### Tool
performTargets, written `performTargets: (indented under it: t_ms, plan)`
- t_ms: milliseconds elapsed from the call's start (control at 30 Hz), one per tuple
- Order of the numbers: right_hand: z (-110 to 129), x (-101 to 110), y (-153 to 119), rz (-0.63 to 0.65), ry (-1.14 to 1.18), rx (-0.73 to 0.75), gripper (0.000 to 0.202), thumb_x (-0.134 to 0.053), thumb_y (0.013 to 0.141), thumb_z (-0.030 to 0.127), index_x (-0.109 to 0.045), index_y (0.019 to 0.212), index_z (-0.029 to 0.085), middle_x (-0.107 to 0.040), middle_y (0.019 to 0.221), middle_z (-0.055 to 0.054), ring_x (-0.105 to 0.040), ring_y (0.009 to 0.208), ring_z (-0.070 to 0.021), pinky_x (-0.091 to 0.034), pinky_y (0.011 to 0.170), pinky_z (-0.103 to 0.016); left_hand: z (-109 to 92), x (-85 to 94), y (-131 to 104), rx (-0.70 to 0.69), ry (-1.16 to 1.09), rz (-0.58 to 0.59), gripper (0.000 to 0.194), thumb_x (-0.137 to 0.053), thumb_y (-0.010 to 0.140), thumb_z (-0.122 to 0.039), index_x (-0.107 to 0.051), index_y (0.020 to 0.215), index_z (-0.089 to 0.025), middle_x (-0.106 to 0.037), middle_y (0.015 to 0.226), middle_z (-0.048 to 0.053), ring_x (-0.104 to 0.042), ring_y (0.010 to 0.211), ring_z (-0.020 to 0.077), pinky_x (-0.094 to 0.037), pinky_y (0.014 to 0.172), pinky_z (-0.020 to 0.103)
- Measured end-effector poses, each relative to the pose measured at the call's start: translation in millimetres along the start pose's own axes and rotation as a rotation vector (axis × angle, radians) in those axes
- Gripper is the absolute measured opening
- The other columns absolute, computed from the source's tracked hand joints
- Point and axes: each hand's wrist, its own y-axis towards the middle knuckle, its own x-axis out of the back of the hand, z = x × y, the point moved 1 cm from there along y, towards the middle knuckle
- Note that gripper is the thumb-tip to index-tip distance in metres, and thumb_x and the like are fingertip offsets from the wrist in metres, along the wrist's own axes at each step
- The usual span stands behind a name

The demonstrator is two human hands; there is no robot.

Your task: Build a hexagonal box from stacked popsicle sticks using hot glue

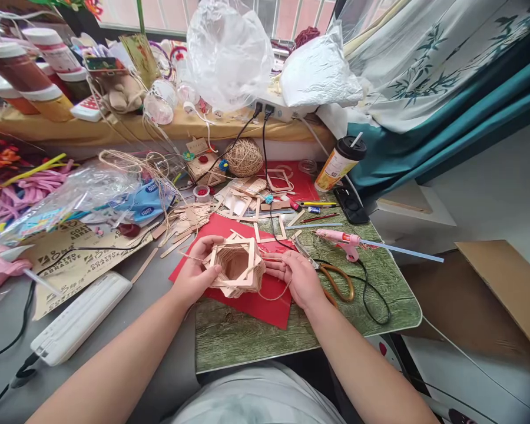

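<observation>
A green table [234, 344], far from where I sit, has red paper [271, 309] on it. Over the paper is the stick box [251, 259], its hole facing up. My left hand [194, 274] grips its left side. My right hand [300, 274] is just beside its right side; I can't tell if it holds the string [271, 299].

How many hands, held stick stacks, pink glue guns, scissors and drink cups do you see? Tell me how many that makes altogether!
Hands: 2
Held stick stack: 1
Pink glue guns: 2
Scissors: 1
Drink cup: 1
Total: 7
</observation>
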Motion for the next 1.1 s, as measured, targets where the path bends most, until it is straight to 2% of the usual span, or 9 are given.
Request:
performTargets:
  t_ms: [167,267,367,567,667,767,900,1000,1100]
  plan:
    - [5.8,9.0,-7.5,-0.099,-0.567,0.139,0.025,-0.065,0.096,0.048,-0.066,0.092,0.023,-0.077,0.087,-0.005,-0.076,0.079,-0.0245,-0.063,0.079,-0.042,-7.3,-2.9,-1.2,-0.046,0.035,0.031,0.053,-0.076,0.093,-0.039,-0.057,0.141,-0.027,-0.061,0.141,0.010,-0.062,0.128,0.0278,-0.051,0.107,0.038]
    - [15.3,11.8,-13.5,-0.120,-1.075,0.326,0.025,-0.059,0.099,0.041,-0.063,0.081,0.024,-0.068,0.076,-0.003,-0.066,0.074,-0.0221,-0.054,0.073,-0.036,-12.1,-5.9,-1.7,-0.058,0.048,0.039,0.054,-0.077,0.092,-0.041,-0.057,0.140,-0.025,-0.062,0.141,0.012,-0.062,0.128,0.0299,-0.052,0.107,0.040]
    - [23.8,11.6,-17.0,-0.083,-1.333,0.437,0.024,-0.057,0.100,0.034,-0.062,0.079,0.024,-0.066,0.083,-0.005,-0.064,0.079,-0.0227,-0.051,0.076,-0.037,-14.8,-8.3,-2.2,-0.035,0.017,0.063,0.059,-0.077,0.092,-0.043,-0.055,0.143,-0.025,-0.061,0.142,0.013,-0.063,0.128,0.0305,-0.053,0.105,0.040]
    - [44.5,-12.1,-31.7,0.015,-1.266,0.749,0.016,-0.060,0.103,0.028,-0.069,0.116,0.026,-0.071,0.121,-0.012,-0.066,0.119,-0.0307,-0.051,0.109,-0.050,-15.1,-11.2,-3.8,0.017,-0.034,0.102,0.067,-0.077,0.092,-0.045,-0.049,0.149,-0.026,-0.062,0.140,0.014,-0.063,0.127,0.0307,-0.053,0.107,0.042]
    - [54.2,-37.5,-38.1,0.126,-1.254,0.847,0.023,-0.066,0.102,0.029,-0.069,0.124,0.030,-0.071,0.126,-0.010,-0.065,0.124,-0.0300,-0.051,0.112,-0.051,-14.8,-13.2,-4.0,0.012,-0.064,0.112,0.068,-0.078,0.091,-0.045,-0.049,0.150,-0.025,-0.060,0.143,0.014,-0.061,0.131,0.0321,-0.052,0.110,0.044]
    - [58.7,-60.6,-34.5,0.221,-1.307,0.819,0.030,-0.071,0.100,0.031,-0.071,0.129,0.031,-0.069,0.131,-0.010,-0.065,0.125,-0.0301,-0.051,0.112,-0.051,-14.4,-14.3,-4.2,0.008,-0.084,0.123,0.068,-0.079,0.091,-0.046,-0.050,0.148,-0.025,-0.061,0.141,0.014,-0.062,0.130,0.0319,-0.053,0.108,0.043]
    - [60.4,-72.7,-21.0,0.217,-1.305,0.747,0.023,-0.073,0.097,0.030,-0.076,0.120,0.030,-0.071,0.127,-0.009,-0.066,0.122,-0.0300,-0.052,0.110,-0.050,-14.7,-14.5,-5.2,0.018,-0.113,0.152,0.068,-0.078,0.092,-0.046,-0.048,0.149,-0.027,-0.060,0.144,0.013,-0.062,0.131,0.0317,-0.053,0.107,0.043]
    - [56.6,-62.2,-12.8,0.165,-1.211,0.691,0.019,-0.069,0.100,0.033,-0.076,0.117,0.029,-0.071,0.127,-0.010,-0.066,0.123,-0.0299,-0.051,0.112,-0.050,-17.2,-14.3,-6.1,0.007,-0.127,0.154,0.067,-0.078,0.092,-0.044,-0.048,0.149,-0.027,-0.059,0.144,0.013,-0.061,0.133,0.0311,-0.053,0.109,0.042]
    - [41.7,-37.9,-8.9,0.078,-1.015,0.525,0.027,-0.062,0.104,0.037,-0.070,0.128,0.028,-0.069,0.133,-0.012,-0.067,0.124,-0.0295,-0.053,0.112,-0.051,-21.1,-14.3,-6.8,-0.008,-0.128,0.133,0.065,-0.079,0.091,-0.041,-0.050,0.147,-0.026,-0.060,0.142,0.013,-0.062,0.131,0.0305,-0.054,0.109,0.042]
